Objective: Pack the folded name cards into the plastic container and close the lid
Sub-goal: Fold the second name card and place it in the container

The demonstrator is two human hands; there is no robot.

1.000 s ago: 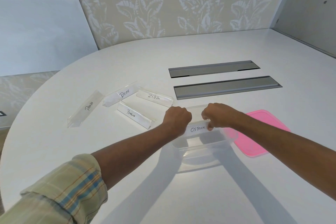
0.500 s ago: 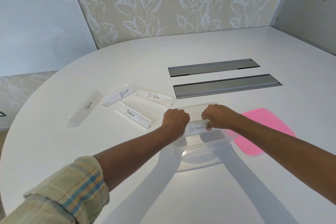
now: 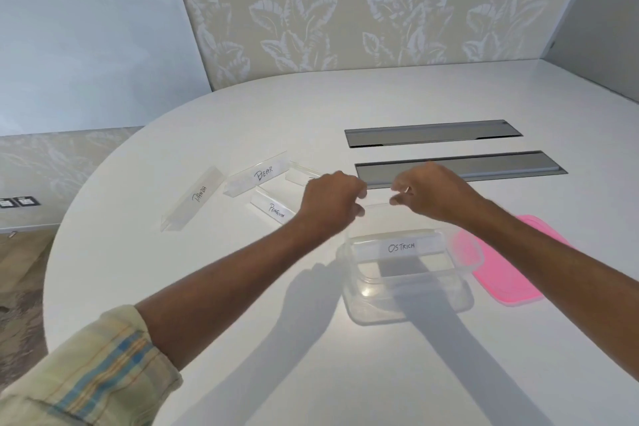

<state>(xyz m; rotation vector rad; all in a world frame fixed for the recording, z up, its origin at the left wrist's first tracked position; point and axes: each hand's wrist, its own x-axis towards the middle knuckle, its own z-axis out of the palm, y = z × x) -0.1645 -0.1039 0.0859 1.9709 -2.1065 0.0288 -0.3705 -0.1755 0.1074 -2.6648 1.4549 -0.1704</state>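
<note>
A clear plastic container (image 3: 411, 313) stands on the white table, and the OSTRICH name card (image 3: 401, 247) leans inside it against its far wall. Just beyond the container's far rim hover my left hand (image 3: 330, 206) and my right hand (image 3: 434, 195), fingers loosely curled and apart, holding nothing. The pink lid (image 3: 511, 275) lies flat to the right of the container. On the table to the left lie the PANDA card (image 3: 198, 195), the BEAR card (image 3: 262, 175) and the PENGUIN card (image 3: 276, 213). Another card (image 3: 301, 174) is partly hidden behind my left hand.
Two grey cable hatches (image 3: 432, 133) (image 3: 501, 164) are set into the table (image 3: 242, 287) beyond my hands. A leaf-patterned wall panel rises behind the table's curved far edge. The floor drops away on the left.
Both hands let go of the OSTRICH card, which now rests inside the container, and moved up and away past its far rim. The camera view shifted slightly.
</note>
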